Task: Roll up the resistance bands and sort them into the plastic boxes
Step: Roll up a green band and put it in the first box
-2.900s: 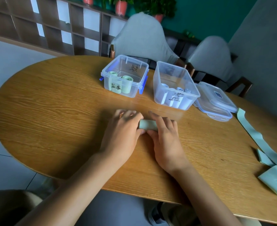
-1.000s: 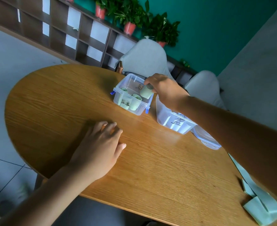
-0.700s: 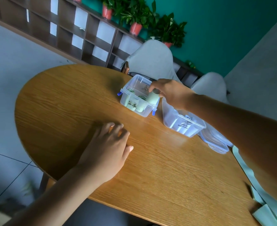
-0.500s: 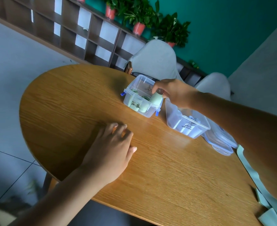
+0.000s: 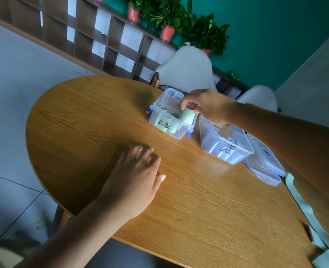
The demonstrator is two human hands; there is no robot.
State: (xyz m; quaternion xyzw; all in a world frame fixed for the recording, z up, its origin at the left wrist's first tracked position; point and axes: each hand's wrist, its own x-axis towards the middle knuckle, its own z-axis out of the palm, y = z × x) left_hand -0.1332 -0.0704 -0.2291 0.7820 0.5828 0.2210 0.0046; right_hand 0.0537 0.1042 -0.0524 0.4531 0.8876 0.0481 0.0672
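1. While the right hand (image 5: 208, 105) reaches over the far box, its fingers are pinched tight on a rolled band (image 5: 187, 114), pale green, held upright w/ its lower end down inside the box.
2. That box, the clear box w/ blue clips (image 5: 171, 115), sits on the wooden table (image 5: 198, 209) toward the far edge; hand-written marks show on its near wall, not legible.
3. Inside it are two other rolls (image 5: 167, 122), same pale green, standing against the near wall just left of the held roll.
4. Left hand (image 5: 136, 182) lies palm-down on the table nearer the person, fingers spread apart and a bit blurred, gripping nothing.
5. A second clear box (image 5: 225, 146) stands just right of the first, not touching it; pale rolls show through its walls, colour hard to judge. The right forearm crosses above its far corner.
6. Two clear lids (image 5: 264, 163) are stacked just right of the second box, partly under the arm.
7. An unrolled band (image 5: 303, 206), pale green, runs along the table's right side from near the lids toward the near-right corner, ending in a folded heap there; part is hidden by the forearm.
8. Beyond the table: two grey chairs (image 5: 186, 70), a dark shelf unit (image 5: 105, 41) and potted plants (image 5: 179, 18) against a teal wall.
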